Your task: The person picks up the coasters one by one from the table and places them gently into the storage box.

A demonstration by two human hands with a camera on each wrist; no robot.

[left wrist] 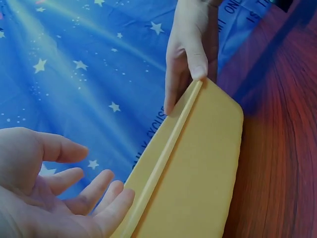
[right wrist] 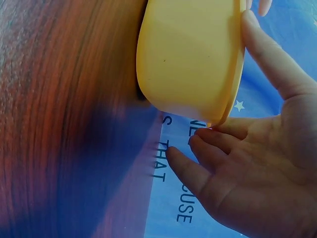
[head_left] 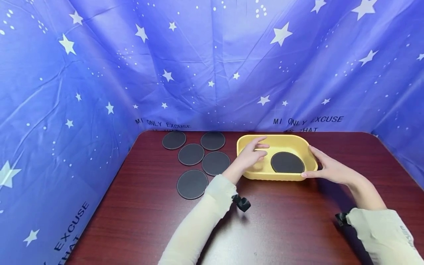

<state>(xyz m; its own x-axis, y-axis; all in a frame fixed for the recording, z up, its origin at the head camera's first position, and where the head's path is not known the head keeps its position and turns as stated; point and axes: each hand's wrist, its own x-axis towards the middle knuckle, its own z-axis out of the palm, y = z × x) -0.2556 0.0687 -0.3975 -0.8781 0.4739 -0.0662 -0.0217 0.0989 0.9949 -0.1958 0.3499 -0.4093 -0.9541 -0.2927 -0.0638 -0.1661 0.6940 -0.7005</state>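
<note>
Head view: pale sleeves [head_left: 198, 224] nearest, over the reddish-brown tabletop [head_left: 281, 224]; beyond them, left hand [head_left: 249, 157] at the left end of the yellow bin [head_left: 271, 177], fingers released, loosely spread, holding nothing; right hand [head_left: 334, 171] grasps the bin's right end, thumb on the near rim. One black disc [head_left: 287, 162] lies inside the bin, right of centre; five more discs [head_left: 191, 154] lie left of it, on the tabletop; farthest, a blue star-printed curtain [head_left: 212, 55]

The left sleeve [head_left: 192, 228] and right sleeve [head_left: 385, 235] are pale cream, with wrinkled, bunched cuffs [head_left: 221, 191]; faint grey lettering [head_left: 406, 235], too small to read, marks the right one. A small black wrist attachment [head_left: 242, 203] juts from each cuff. Left hand [head_left: 249, 157] and right hand [head_left: 332, 170] are bare.
</note>
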